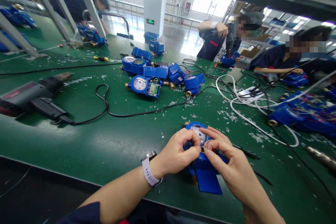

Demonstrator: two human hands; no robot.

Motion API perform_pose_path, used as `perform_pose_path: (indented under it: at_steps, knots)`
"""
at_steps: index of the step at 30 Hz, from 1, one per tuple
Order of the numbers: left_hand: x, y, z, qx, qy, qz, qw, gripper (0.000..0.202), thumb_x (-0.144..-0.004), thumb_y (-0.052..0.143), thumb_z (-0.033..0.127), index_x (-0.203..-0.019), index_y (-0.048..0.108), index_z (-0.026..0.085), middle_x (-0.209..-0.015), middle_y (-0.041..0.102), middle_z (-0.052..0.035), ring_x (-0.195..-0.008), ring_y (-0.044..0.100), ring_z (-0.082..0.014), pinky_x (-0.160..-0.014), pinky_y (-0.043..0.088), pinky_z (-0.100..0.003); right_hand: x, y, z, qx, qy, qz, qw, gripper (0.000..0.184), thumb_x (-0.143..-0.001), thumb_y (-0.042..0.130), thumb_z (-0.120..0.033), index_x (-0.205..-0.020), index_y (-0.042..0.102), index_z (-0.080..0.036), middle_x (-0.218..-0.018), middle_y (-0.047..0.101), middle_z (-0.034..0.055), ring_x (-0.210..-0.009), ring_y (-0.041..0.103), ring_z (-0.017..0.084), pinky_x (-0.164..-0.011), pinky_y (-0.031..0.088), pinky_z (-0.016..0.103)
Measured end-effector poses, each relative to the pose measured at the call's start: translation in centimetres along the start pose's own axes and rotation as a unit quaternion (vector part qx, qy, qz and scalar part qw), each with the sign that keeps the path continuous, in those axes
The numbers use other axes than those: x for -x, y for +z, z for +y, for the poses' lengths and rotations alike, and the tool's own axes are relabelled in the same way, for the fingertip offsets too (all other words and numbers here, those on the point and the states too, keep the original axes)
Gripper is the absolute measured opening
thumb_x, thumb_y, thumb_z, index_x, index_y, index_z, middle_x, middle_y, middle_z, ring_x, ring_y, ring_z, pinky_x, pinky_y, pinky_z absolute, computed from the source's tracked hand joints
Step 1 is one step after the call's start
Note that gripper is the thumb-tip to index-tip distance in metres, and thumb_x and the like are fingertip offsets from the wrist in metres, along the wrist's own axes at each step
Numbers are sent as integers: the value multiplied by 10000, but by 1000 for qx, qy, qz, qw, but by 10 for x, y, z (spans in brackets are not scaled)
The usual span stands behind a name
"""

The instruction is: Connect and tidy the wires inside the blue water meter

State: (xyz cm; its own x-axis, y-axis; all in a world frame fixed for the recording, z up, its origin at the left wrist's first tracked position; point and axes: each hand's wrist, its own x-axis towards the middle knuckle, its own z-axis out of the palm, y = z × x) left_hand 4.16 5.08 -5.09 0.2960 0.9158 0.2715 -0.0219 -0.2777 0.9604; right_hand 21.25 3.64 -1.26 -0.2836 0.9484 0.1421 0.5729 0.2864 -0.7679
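1. Subject: a blue meter (pixel 195 125) lay on the green table (pixel 118 140), right of centre in the lower frame, partly covered by both hands.
2. Left hand (pixel 180 152): it entered from the lower left, thumb and forefinger drawn into a closed pinch, apparently on thin coloured wires (pixel 205 145).
3. Right hand (pixel 228 157): it entered from the lower right, thumb and forefinger nearly meeting on the same wires, other fingers extended beside the dial (pixel 198 134). Single strands were too small to tell apart.
4. Stage (judged): wire handling appeared to be in hand; the next move called for a steady, fine pinch without strain on the wires.
5. Orientation: the dial faced upward; the long axis ran roughly top to bottom, with a brass end (pixel 187 124) at upper left and a flat blue flap (pixel 209 182) toward the frame's bottom edge.
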Motion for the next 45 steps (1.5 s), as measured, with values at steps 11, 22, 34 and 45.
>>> perform_pose_path:
  at_steps: [11,22,34,45]
  knots:
    - [-2,-2,1,39,-43,-10,998,156,-822,595,278,-727,548,163,-742,583,-8,-744,527,-153,-732,401,-275,1,-1,-1,17,-16,9,1000,214,-870,560,-368,-698,611,-251,-1275,599,51,-1325,365,319,-1054,270,614]
    - [1,-3,0,34,-17,-41,998,125,-875,519,251,-783,530,167,-814,561,-14,-807,506,-159,-779,388,-281,-1,2,7,7,-11,32,999,195,-831,670,-424,-721,649,-264,-1260,604,40,-1281,414,313,-1065,277,565]
    - [-1,-2,0,56,-58,-70,994,157,-900,466,285,-792,488,174,-766,476,10,-727,430,-137,-693,360,-264,5,-6,8,-29,11,30,999,224,-866,610,-408,-704,622,-253,-1225,620,49,-1268,426,328,-1050,267,588]
    - [-5,2,0,47,-49,23,997,155,-840,576,258,-728,542,156,-711,566,7,-705,510,-133,-696,395,-248,8,-2,8,-16,-14,32,999,169,-884,598,-378,-752,618,-274,-1243,599,22,-1280,408,310,-1045,263,590]
